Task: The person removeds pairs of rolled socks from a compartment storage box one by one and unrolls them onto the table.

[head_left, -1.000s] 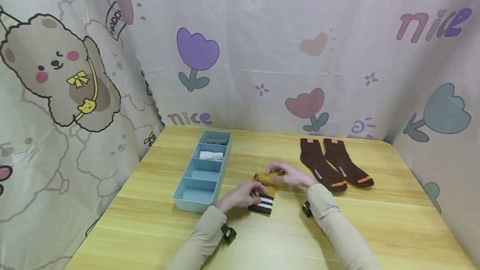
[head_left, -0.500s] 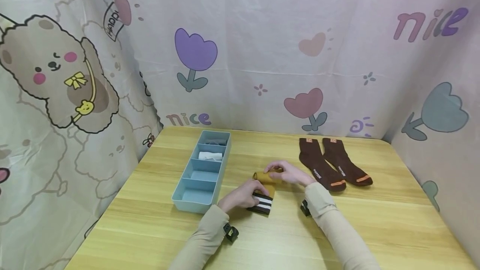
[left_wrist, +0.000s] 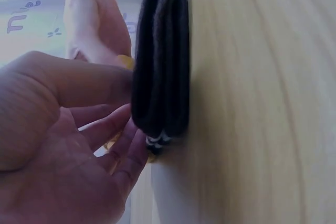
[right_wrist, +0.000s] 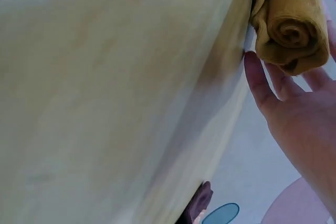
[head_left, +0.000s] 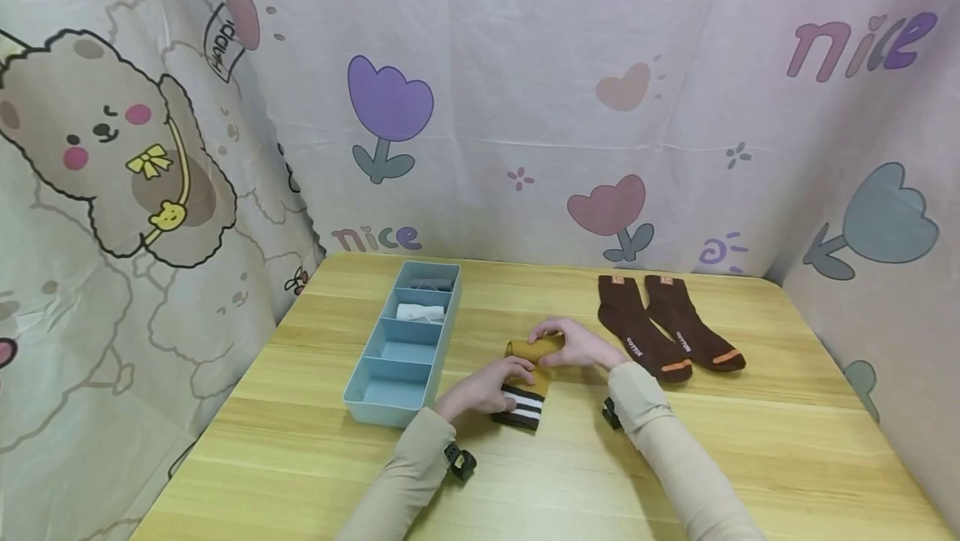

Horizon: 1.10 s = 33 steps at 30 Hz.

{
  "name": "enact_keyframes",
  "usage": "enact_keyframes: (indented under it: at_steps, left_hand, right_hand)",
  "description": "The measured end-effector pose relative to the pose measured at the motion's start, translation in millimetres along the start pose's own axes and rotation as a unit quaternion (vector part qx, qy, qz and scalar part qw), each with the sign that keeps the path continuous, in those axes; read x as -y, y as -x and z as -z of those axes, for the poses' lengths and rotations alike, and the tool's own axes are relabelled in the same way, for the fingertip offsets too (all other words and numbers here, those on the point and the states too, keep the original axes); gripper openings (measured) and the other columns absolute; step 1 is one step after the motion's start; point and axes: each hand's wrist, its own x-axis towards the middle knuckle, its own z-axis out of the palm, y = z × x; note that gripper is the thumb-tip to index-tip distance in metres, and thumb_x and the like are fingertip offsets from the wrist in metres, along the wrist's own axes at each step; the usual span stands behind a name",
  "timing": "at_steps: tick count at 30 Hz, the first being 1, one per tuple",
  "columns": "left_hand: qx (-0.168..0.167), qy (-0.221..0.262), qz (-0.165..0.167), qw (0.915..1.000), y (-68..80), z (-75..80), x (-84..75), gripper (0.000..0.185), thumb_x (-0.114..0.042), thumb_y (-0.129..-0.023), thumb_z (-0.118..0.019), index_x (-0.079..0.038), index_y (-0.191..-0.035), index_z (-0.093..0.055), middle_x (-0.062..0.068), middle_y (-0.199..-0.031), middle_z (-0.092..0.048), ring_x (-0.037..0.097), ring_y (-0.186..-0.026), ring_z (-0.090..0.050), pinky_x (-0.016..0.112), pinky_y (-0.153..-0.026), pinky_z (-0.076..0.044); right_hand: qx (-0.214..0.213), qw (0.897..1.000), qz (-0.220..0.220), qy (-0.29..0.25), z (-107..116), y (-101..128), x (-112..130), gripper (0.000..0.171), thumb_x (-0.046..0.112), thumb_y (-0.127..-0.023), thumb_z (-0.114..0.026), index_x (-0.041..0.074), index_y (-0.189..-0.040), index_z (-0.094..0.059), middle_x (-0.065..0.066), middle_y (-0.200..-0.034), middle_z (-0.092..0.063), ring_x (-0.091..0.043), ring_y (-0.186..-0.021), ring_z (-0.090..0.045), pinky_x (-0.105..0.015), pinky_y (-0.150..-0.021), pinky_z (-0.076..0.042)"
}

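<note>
The head view is showing a patterned curtain (head_left: 517, 49) hanging behind a wooden table (head_left: 277, 458). Leftmost on the table, a blue divided box (head_left: 442, 358) is lying lengthwise; its farthest compartment is holding a dark folded item (head_left: 432, 284), and the next one nearer is holding a white roll (head_left: 420, 313). Just beside its near end, the left hand (head_left: 478, 391) is reaching in from a beige sleeve, a black strap showing at the wrist. Its thumb is touching the striped cuff (head_left: 528, 402) of a mustard sock bundle (head_left: 537, 381), with the other fingers bending against the bundle; whether they are gripping or merely pressing, I cannot tell. The bundle is lying flat at the cuff, between box and brown socks, while its far end is forming a roll; the right wrist view is showing that roll's spiral end. To the right, the right hand (head_left: 573, 343) is gripping the roll, thumb on the near side, fingers curving over the far side. Farther right, two brown socks (head_left: 637, 328) are lying side by side, orange-striped toes pointing nearer.
</note>
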Motion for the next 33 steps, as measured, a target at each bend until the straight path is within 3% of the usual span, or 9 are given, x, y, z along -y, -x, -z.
enact_keyframes:
  at_steps: [4, 10, 20, 29, 33]
  left_hand:
    - [0.012, 0.004, 0.0, 0.9999, 0.1, 3.1, 0.4, 0.046, 0.008, -0.077, -0.066, 0.002, -0.122, -0.066, 0.015, -0.145, -0.055, 0.034, -0.138, -0.049, 0.045, -0.12, -0.037]
    - [0.02, 0.01, -0.013, 0.9997, 1.2, 6.1, 0.0, 0.045, 0.008, -0.078, -0.066, 0.003, -0.123, -0.064, 0.018, -0.144, -0.055, 0.036, -0.137, -0.049, 0.047, -0.119, -0.037]
    - [0.024, 0.01, -0.024, 0.9994, 2.6, 7.2, 3.5, 0.044, 0.007, -0.078, -0.068, 0.002, -0.122, -0.065, 0.017, -0.142, -0.056, 0.036, -0.135, -0.05, 0.045, -0.118, -0.038]
    - [0.028, 0.018, -0.023, 0.9992, 4.0, 8.4, 3.5, 0.044, 0.008, -0.079, -0.067, 0.002, -0.122, -0.065, 0.017, -0.143, -0.056, 0.035, -0.136, -0.05, 0.044, -0.118, -0.038]
    - [0.031, 0.022, -0.028, 0.9989, 4.2, 8.8, 4.0, 0.044, 0.008, -0.078, -0.067, 0.003, -0.122, -0.065, 0.017, -0.144, -0.055, 0.035, -0.136, -0.05, 0.044, -0.119, -0.037]
  right_hand:
    - [-0.008, 1.0, -0.001, 0.015, 1, -1, 1, 0.029, 0.009, -0.081, -0.079, 0.006, -0.109, -0.071, -0.012, -0.112, -0.071, -0.024, -0.106, -0.062, -0.034, -0.093, -0.051]
    - [-0.026, 0.999, 0.001, 0.037, 1, -4, 2, 0.026, 0.01, -0.087, -0.075, 0.003, -0.112, -0.07, -0.014, -0.112, -0.071, -0.028, -0.107, -0.065, -0.041, -0.094, -0.053]
    - [-0.047, 0.999, 0.0, 0.021, -2, -10, -2, 0.015, 0.006, -0.093, -0.066, 0.003, -0.108, -0.068, -0.014, -0.112, -0.07, -0.03, -0.11, -0.063, -0.046, -0.098, -0.051]
    - [-0.046, 0.998, -0.023, 0.041, -2, -13, -2, 0.028, 0.001, -0.077, -0.079, 0.007, -0.102, -0.067, -0.014, -0.109, -0.069, -0.029, -0.105, -0.062, -0.045, -0.095, -0.051]
    - [-0.052, 0.997, -0.025, 0.054, -2, -16, -3, 0.025, 0.002, -0.082, -0.077, 0.007, -0.104, -0.066, -0.016, -0.11, -0.07, -0.032, -0.107, -0.064, -0.048, -0.096, -0.051]
